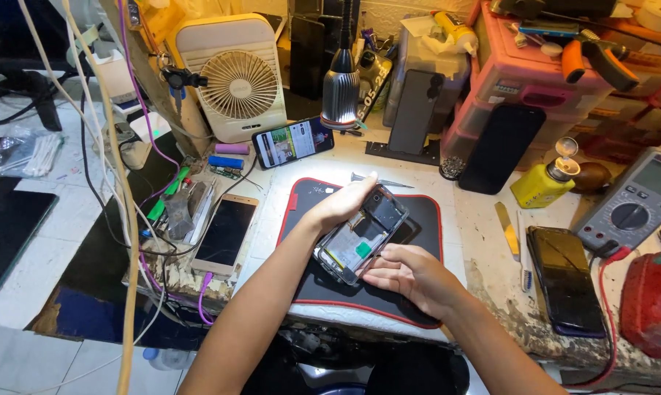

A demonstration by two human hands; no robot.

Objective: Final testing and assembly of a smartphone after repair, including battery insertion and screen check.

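An opened smartphone (361, 234) with its back off, showing inner parts and a small green piece, is held tilted above a black work mat with a red border (418, 219). My left hand (341, 205) grips the phone's upper left side, fingers wrapped over its edge. My right hand (407, 274) holds the phone's lower end from the right, fingertips touching its frame. Metal tweezers (378, 180) lie on the bench just beyond the mat.
A lamp (341, 88) shines down on the mat. Around it: a lit phone (292, 142), a white fan (239, 80), a phone with a gold frame (226, 232), a dark phone (564, 278), a yellow bottle (542, 183), a multimeter (634, 201), pink drawers (528, 73), hanging cables (118, 183).
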